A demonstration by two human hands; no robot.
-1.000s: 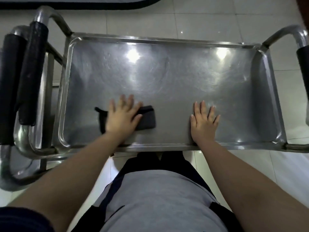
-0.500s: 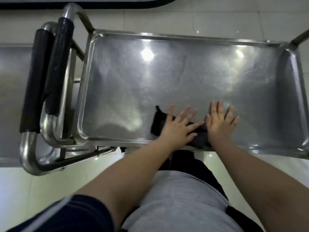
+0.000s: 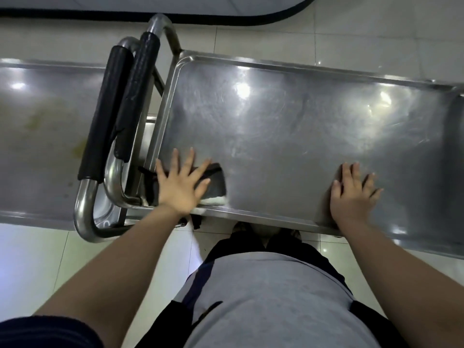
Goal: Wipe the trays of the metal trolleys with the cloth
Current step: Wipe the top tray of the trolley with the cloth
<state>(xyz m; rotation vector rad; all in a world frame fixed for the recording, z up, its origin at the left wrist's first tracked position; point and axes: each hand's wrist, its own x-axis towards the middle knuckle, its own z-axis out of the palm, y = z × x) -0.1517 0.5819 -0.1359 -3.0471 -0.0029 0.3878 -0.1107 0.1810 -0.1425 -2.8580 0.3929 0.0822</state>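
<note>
A shiny metal trolley tray (image 3: pixel 288 126) fills the middle and right of the head view. My left hand (image 3: pixel 180 184) lies flat with spread fingers on a dark cloth (image 3: pixel 216 182) at the tray's near left corner, pressing it down. The cloth's left end hangs over the tray's side rim. My right hand (image 3: pixel 351 194) rests flat on the bare tray near its front edge, well to the right of the cloth. A second trolley's tray (image 3: pixel 42 136) with yellowish stains lies to the left.
Two black-padded push handles (image 3: pixel 120 111) on bent steel tubes stand between the two trays. Pale floor tiles (image 3: pixel 37 262) surround the trolleys. A dark-edged mat (image 3: pixel 226 16) lies on the floor beyond them. My torso is close against the tray's front edge.
My left hand slid the cloth from beside my right hand leftward to the tray's near left corner. The view shifted so the left trolley's tray shows more.
</note>
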